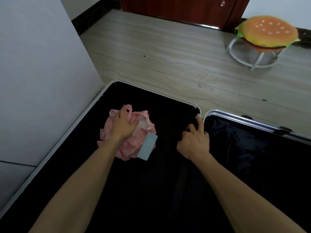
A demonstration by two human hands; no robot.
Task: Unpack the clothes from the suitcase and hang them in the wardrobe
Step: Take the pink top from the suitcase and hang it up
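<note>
Under my left hand (123,125) is a crumpled pink garment (144,121). My fingers are curled down into the fabric and I've got a bunch of it gripped from above. It's sitting on the black lining of the open suitcase (168,182), in the half that's right below me. A pale grey-blue tag (148,146) hangs off the garment on the side toward my right hand (195,142), just below my left wrist.

My right hand is off to the side of the garment, not touching it, hovering over the same black lining. The index finger (200,123) points out toward the rounded corner of the rim and the rest are loosely curled. Can't see anything in it.

Past my right hand is the suitcase's other half (252,157), also dark inside, silver edge almost touching the first half.

Further out there's wood-look floor (168,56), a burger-shaped stool (264,34) on a white metal frame well beyond my right hand, a dark red door (176,9) and a white panel (33,81) beside my left arm.
</note>
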